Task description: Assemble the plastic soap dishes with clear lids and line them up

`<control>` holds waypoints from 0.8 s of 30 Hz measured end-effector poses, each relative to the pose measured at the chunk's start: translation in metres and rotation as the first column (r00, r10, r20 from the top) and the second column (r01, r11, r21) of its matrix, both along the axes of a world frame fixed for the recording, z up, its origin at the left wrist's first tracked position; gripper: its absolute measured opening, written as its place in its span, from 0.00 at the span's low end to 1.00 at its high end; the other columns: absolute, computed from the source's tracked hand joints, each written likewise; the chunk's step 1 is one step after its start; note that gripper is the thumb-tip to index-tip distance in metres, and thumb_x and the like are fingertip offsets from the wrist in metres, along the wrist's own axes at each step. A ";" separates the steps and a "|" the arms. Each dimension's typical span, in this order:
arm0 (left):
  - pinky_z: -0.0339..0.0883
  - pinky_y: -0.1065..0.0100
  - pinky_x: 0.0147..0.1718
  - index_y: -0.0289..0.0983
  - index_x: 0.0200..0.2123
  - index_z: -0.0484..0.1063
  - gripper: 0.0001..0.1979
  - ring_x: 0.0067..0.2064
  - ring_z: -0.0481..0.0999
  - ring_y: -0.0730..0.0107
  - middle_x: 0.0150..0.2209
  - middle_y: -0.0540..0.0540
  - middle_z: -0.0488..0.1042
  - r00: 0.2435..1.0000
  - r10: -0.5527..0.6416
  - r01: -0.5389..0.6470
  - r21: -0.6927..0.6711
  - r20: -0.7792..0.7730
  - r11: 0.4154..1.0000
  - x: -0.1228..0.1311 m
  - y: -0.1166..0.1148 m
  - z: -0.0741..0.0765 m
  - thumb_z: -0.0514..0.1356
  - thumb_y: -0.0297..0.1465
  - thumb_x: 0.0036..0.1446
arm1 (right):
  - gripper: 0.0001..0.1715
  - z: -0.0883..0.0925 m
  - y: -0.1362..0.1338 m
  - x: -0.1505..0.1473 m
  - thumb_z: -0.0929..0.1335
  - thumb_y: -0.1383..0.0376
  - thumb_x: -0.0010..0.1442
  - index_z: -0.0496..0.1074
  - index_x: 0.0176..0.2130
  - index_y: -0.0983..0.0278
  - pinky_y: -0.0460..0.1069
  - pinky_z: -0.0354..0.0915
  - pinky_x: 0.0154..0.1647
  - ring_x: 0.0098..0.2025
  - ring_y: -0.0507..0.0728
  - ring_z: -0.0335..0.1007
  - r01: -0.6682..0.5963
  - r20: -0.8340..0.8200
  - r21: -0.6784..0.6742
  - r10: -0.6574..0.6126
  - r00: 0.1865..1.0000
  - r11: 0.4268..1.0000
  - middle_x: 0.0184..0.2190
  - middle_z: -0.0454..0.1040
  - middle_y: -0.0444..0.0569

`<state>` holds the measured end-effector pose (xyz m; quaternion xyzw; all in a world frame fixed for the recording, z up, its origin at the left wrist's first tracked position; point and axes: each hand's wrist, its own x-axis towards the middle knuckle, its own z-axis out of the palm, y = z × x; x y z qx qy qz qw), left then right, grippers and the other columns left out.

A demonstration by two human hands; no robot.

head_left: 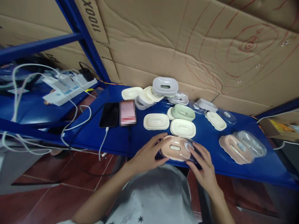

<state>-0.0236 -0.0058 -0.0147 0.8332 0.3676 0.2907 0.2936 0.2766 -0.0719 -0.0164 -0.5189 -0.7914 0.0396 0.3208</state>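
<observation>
A peach oval soap dish [174,148] with a slot in its middle is held near the table's front edge. My left hand [149,152] grips its left end, thumb at the near side and fingers at the far side. At the right end, my right hand [203,165] has its fingers curved on a clear plastic lid [193,152] bearing a round sticker [188,146]. Whether the lid is fully seated on the dish I cannot tell. Just beyond lie two cream oval trays, one to the left [156,121] and one behind the dish [183,128].
Farther back are a green dish [183,112], a grey dish on a pile [165,86] and several clear lids. Another peach dish [235,148] lies at the right. A phone [109,114] with a white cable and a power strip [70,88] are on the left. Cardboard [163,40] stands behind.
</observation>
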 end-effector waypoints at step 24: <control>0.60 0.47 0.73 0.50 0.73 0.59 0.40 0.74 0.64 0.52 0.72 0.42 0.63 0.997 -0.007 0.021 -0.169 0.080 0.985 -0.002 0.009 -0.006 0.71 0.44 0.63 | 0.40 -0.004 0.023 -0.030 0.72 0.63 0.71 0.58 0.76 0.53 0.73 0.60 0.73 0.77 0.69 0.56 -0.215 0.253 0.095 0.186 0.950 0.972 0.72 0.67 0.55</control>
